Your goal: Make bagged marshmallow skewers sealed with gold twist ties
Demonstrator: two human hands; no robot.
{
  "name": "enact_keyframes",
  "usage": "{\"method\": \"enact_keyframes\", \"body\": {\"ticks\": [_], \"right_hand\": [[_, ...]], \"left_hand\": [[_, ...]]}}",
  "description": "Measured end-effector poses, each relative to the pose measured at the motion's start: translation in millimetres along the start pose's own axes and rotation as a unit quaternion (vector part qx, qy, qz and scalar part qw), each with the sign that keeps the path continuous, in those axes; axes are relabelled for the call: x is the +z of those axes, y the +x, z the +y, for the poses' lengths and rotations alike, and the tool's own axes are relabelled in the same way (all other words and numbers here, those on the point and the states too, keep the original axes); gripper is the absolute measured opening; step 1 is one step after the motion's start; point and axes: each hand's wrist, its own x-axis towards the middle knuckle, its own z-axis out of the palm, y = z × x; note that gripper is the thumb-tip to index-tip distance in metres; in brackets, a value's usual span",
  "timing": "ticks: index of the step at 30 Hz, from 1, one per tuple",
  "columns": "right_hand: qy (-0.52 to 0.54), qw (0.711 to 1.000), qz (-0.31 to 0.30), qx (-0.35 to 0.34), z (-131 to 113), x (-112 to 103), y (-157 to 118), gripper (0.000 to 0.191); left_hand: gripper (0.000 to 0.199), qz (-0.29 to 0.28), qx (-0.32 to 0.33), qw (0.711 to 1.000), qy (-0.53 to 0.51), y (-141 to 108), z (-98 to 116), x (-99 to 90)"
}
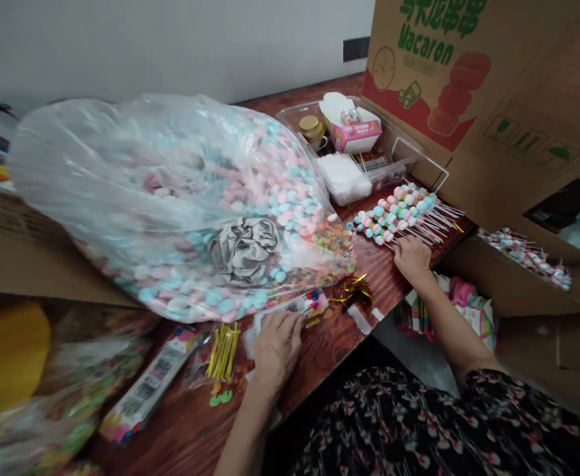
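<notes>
My left hand (277,340) lies palm down at the near end of a printed clear plastic sleeve (290,307), its fingers slightly apart over it. At the near edge of a row of candy skewers (403,208), my right hand (413,258) has its fingers closed around a thin white stick. The skewers carry pink, blue and white candies, with their sticks pointing right. Beside my left hand is a bundle of gold twist ties (224,354); more shiny gold ties (354,291) lie between my hands.
A large clear bag of pastel candies (185,172) fills the table's back left, a crumpled grey scrunchie-like piece (245,248) against it. Behind the skewers stands a clear plastic tray (394,175). Cardboard boxes (508,119) rise at right; one open box (532,277) holds finished-looking skewers.
</notes>
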Motion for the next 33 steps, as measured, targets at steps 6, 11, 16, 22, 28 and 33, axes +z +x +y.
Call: {"method": "enact_keyframes", "body": {"ticks": [6,11,16,22,28,33], "right_hand": [[0.032,0.999,0.023,-0.018,5,0,6,0.033],[0.198,0.963,0.089,-0.161,22,-32,-8,0.027],[0.297,0.913,0.009,-0.278,15,-62,-30,0.020],[0.338,0.881,-0.076,-0.322,-14,-58,-51,0.021],[0.331,0.876,-0.103,-0.336,-24,-47,-57,0.023],[0.294,0.883,-0.117,-0.347,-29,-45,-61,0.027]], "left_hand": [[0.015,-0.056,-0.048,0.997,0.029,11,11,-1.7],[0.018,0.030,-0.109,0.987,-0.114,12,11,1.4],[0.013,0.008,-0.098,0.988,-0.123,1,5,2.3],[0.019,-0.020,-0.069,0.985,-0.154,-4,-2,1.2],[0.017,-0.022,-0.135,0.965,-0.222,3,-7,-2.9],[0.016,-0.015,-0.156,0.954,-0.257,5,-5,-5.7]]}}
